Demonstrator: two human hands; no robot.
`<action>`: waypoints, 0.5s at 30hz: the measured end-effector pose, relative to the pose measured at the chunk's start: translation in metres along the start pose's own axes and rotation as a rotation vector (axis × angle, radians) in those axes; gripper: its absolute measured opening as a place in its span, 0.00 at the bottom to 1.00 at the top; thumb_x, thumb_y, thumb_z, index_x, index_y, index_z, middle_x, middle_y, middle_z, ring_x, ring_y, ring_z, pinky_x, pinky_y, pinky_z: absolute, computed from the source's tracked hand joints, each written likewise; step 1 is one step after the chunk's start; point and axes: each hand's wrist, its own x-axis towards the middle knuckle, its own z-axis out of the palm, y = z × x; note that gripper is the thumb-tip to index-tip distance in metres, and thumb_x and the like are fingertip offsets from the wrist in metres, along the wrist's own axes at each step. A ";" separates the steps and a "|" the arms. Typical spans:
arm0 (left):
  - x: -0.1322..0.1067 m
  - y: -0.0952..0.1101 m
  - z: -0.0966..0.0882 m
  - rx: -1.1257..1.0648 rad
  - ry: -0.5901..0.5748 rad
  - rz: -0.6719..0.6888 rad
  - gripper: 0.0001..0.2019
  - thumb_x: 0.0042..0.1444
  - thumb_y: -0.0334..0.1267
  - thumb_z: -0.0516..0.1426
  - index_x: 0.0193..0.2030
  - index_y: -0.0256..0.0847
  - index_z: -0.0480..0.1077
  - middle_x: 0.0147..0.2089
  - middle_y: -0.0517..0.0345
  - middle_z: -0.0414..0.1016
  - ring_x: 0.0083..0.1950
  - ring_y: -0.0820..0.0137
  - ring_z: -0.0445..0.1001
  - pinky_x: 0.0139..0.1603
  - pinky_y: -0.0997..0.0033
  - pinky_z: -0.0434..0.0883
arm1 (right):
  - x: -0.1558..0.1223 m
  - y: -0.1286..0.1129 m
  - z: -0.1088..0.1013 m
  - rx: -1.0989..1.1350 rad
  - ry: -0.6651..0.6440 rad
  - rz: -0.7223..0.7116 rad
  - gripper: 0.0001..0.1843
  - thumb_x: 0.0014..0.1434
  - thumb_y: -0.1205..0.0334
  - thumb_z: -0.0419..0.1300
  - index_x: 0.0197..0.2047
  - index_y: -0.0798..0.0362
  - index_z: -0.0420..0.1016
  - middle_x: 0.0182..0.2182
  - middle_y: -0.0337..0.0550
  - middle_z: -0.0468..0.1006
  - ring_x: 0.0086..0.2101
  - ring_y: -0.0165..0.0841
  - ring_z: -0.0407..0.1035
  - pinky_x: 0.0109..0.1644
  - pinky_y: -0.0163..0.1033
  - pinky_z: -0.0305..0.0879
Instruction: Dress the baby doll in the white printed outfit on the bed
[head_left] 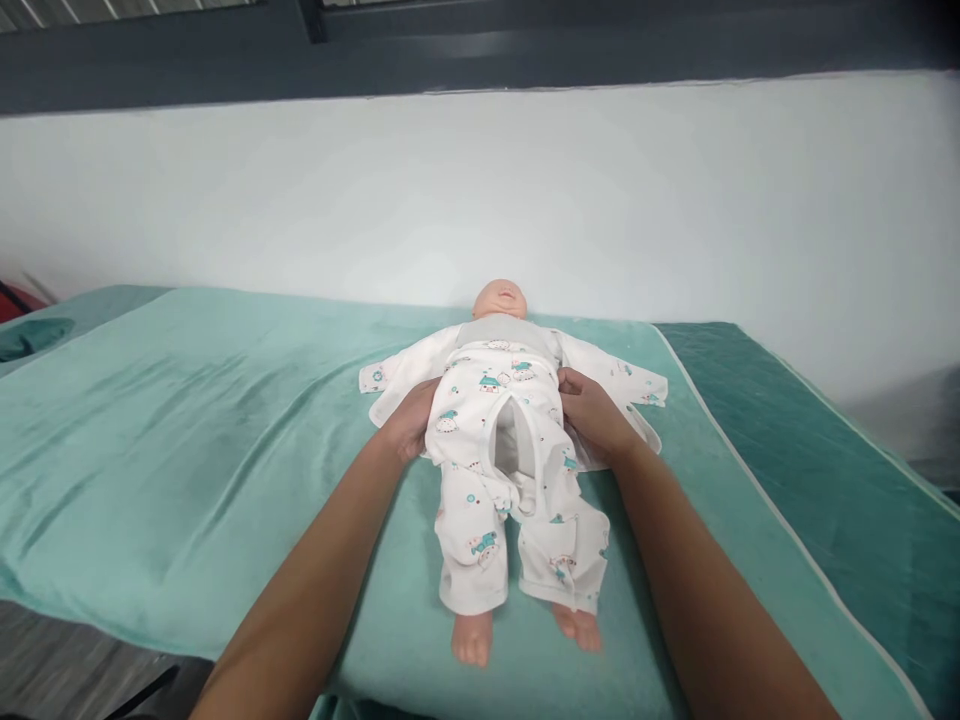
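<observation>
A baby doll [500,299] lies on its back, its head away from me and its bare feet towards me. White printed baby pants [487,425] with an open crotch cover its legs and reach high over its belly. A white baby jacket [585,352] is spread under the torso, sleeves out to both sides. My left hand [414,420] is at the left side of the pants, its fingertips hidden behind the cloth. On the opposite side, my right hand [592,408] has its fingers closed on the pants near the waist.
Light green cloth [225,450] with some creases covers the surface under the doll. A darker green strip [832,480] runs along the right. Behind stands a white wall [480,190] below a dark beam. Grey floor [60,660] shows at lower left.
</observation>
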 end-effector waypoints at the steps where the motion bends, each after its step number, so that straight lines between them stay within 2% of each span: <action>1: 0.000 0.000 0.000 -0.061 -0.032 -0.036 0.19 0.52 0.52 0.62 0.44 0.39 0.78 0.38 0.49 0.82 0.42 0.59 0.79 0.43 0.61 0.75 | 0.002 0.002 0.000 -0.020 0.037 -0.006 0.09 0.45 0.63 0.60 0.28 0.50 0.61 0.21 0.32 0.65 0.22 0.26 0.55 0.25 0.32 0.51; 5: 0.001 -0.001 0.000 -0.243 -0.115 -0.097 0.19 0.55 0.49 0.61 0.50 0.40 0.76 0.43 0.51 0.82 0.44 0.63 0.78 0.47 0.64 0.74 | 0.010 0.011 -0.002 -0.308 0.215 -0.059 0.09 0.47 0.58 0.58 0.33 0.51 0.65 0.29 0.36 0.72 0.29 0.31 0.63 0.32 0.35 0.59; 7: 0.002 -0.004 -0.002 -0.287 -0.135 -0.110 0.19 0.55 0.46 0.61 0.50 0.39 0.76 0.44 0.50 0.81 0.45 0.62 0.78 0.47 0.64 0.74 | 0.013 0.011 -0.004 -0.402 0.237 -0.075 0.12 0.46 0.58 0.60 0.35 0.52 0.67 0.33 0.40 0.75 0.34 0.34 0.66 0.38 0.37 0.62; 11: 0.001 -0.006 -0.006 -0.325 -0.145 -0.121 0.19 0.53 0.44 0.61 0.49 0.35 0.77 0.43 0.47 0.82 0.47 0.59 0.79 0.48 0.62 0.75 | 0.010 -0.003 -0.006 -0.438 0.138 -0.065 0.13 0.44 0.61 0.63 0.36 0.53 0.71 0.37 0.45 0.78 0.38 0.39 0.70 0.42 0.41 0.63; 15: -0.002 -0.001 -0.005 -0.269 -0.175 -0.086 0.23 0.45 0.35 0.66 0.51 0.36 0.76 0.43 0.48 0.82 0.48 0.56 0.79 0.49 0.60 0.75 | 0.004 -0.017 -0.003 -0.380 0.052 -0.039 0.11 0.45 0.63 0.63 0.35 0.54 0.73 0.39 0.48 0.80 0.39 0.41 0.71 0.41 0.41 0.66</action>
